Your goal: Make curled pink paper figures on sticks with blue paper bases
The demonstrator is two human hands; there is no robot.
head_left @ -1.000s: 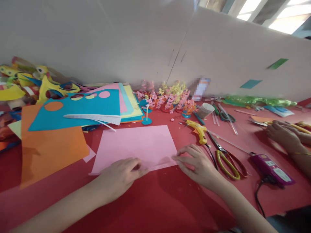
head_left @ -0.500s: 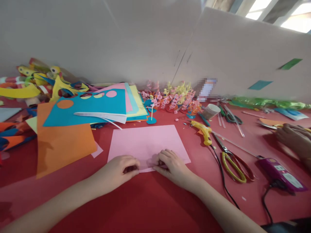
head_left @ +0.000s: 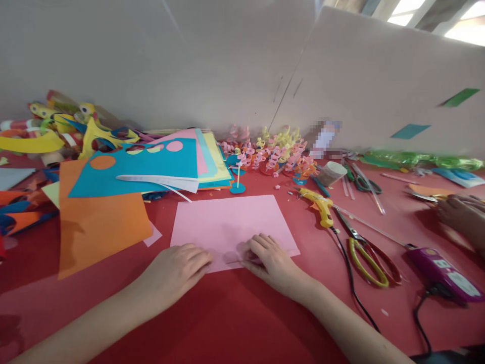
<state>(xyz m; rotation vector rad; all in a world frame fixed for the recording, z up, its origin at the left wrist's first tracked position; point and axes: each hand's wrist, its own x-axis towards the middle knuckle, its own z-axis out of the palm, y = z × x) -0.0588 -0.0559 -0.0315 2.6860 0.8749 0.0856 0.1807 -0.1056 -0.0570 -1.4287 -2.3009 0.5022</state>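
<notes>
A pink sheet of paper (head_left: 235, 220) lies flat on the red table before me. Over its near left part is my left hand (head_left: 185, 265), fingers bent and pressed together; whether anything is between them is hidden. My right hand (head_left: 267, 260) rests at the sheet's near edge, thumb and fingertips in a pinch. A thin dark line, too fine to name, runs left from those fingertips over the paper. A short stretch of the sheet shows between the two hands.
Left are an orange sheet (head_left: 102, 237) and stacked coloured sheets under a blue one with round holes (head_left: 155, 164). Curled paper pieces (head_left: 273, 156) stand behind. Right are a yellow glue gun (head_left: 320, 205), scissors (head_left: 367, 253), a purple power strip (head_left: 445, 273) and another person's hand (head_left: 462, 215).
My left hand has moved slightly left, and its fingers are closer together. A thin dark line now shows by my right fingertips. The view has shifted a little.
</notes>
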